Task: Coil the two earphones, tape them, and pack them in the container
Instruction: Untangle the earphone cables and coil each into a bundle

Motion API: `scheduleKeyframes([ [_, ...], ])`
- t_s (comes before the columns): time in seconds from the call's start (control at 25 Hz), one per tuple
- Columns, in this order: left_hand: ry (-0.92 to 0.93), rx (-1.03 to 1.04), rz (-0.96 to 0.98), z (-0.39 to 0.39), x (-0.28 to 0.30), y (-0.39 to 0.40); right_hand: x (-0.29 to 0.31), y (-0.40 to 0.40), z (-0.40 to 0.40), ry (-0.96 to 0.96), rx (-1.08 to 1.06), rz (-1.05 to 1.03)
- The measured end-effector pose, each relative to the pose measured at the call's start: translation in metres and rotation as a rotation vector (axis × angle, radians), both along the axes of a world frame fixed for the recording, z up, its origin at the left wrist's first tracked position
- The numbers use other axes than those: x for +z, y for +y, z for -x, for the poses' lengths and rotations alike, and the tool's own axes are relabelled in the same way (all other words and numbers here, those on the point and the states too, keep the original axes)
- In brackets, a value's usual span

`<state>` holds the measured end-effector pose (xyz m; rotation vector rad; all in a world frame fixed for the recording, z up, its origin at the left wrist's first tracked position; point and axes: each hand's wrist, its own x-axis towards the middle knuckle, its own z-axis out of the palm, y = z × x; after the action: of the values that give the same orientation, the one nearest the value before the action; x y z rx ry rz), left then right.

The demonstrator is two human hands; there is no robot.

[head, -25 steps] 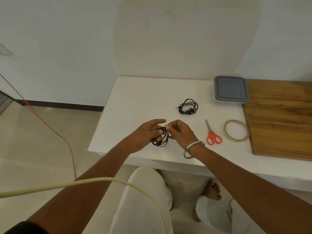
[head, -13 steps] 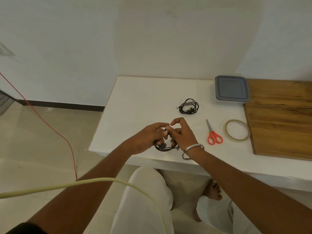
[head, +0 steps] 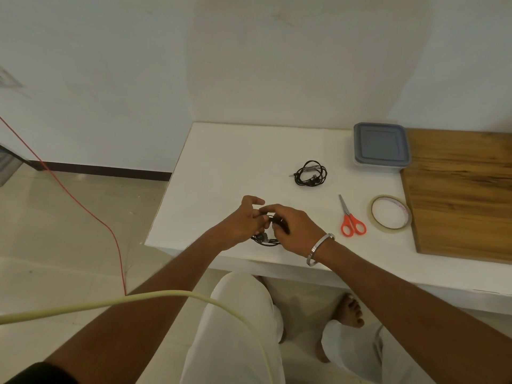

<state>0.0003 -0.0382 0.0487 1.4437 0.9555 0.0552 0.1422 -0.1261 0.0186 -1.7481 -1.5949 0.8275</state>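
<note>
A black coiled earphone (head: 265, 239) is held between both hands just above the near edge of the white table (head: 227, 167). My left hand (head: 243, 223) grips the coil from the left, index finger raised. My right hand (head: 293, 228), with a metal bangle on the wrist, pinches the coil's top from the right. Most of the coil is hidden by my fingers. A second black earphone (head: 310, 173) lies coiled on the table farther back. The tape roll (head: 390, 214) and orange-handled scissors (head: 351, 220) lie to the right. The grey-lidded container (head: 381, 146) stands shut at the back right.
A wooden board (head: 460, 189) covers the table's right side. A red cord (head: 83, 206) runs across the floor at left. A pale cable (head: 166, 296) crosses in front of my arms. My knees and bare feet show below the table edge.
The coil has tipped from upright to lying flatter under my hands. My right hand has moved over its top, and both hands have shifted slightly right and closer together.
</note>
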Motion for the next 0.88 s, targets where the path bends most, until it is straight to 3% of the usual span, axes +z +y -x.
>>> scheduleKeyframes([
  [0.12, 0.046, -0.040, -0.069, -0.001, 0.000, 0.001, -0.003, 0.002, 0.002, -0.130, -0.003, -0.043],
  [0.44, 0.058, -0.193, -0.111, -0.001, 0.000, 0.004, 0.003, 0.006, 0.010, -0.236, -0.030, -0.040],
  [0.64, 0.098, -0.375, -0.356, 0.006, -0.003, 0.004, 0.006, 0.013, 0.008, -0.214, -0.037, 0.023],
  [0.88, 0.037, -0.189, -0.345, 0.007, -0.009, 0.004, 0.001, 0.021, 0.000, -0.082, -0.093, 0.128],
])
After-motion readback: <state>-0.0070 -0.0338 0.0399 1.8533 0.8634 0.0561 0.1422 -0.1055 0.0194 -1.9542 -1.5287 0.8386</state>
